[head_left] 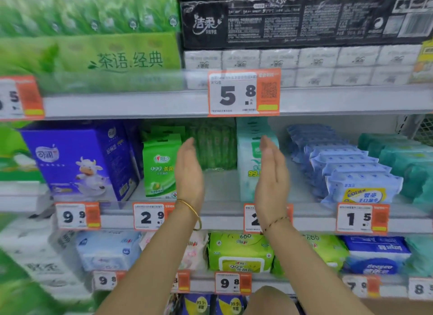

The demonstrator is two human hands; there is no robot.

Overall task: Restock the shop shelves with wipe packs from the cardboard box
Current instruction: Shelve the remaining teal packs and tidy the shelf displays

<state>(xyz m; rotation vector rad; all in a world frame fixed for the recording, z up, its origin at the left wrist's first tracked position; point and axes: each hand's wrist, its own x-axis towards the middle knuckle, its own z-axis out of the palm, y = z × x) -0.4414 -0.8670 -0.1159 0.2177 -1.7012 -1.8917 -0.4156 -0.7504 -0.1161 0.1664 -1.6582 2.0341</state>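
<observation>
On the middle shelf [225, 192], seen from the head camera, both hands reach into a bare gap between stock. The left hand [189, 171] and the right hand [271, 171] are flat, fingers straight and held together, palms facing each other with empty space between; neither touches or holds anything. At the back of that gap stands a dark green stack of wipe packs [215, 146], upright and pushed deep. Just left of the left hand is a bright green wipe pack [161, 167] at the shelf front; just right of the right hand is a pale mint wipe pack [250, 160], standing upright. Further right lie blue wipe packs [351, 169] in an overlapping row. The cardboard box is hard to make out; a brown edge at the lower right corner may be it, but I cannot tell.

Such packs are likely soft film pouches, light singly, somewhat squashy and a little slick, so a stack would probably slump or fan if taken by one end. The parallel palms suit clamping the dark green stack from both flat sides, low and near its middle, with even pressure to slide it forward. Pinching the hang-tab tops would risk tearing or tipping.
</observation>
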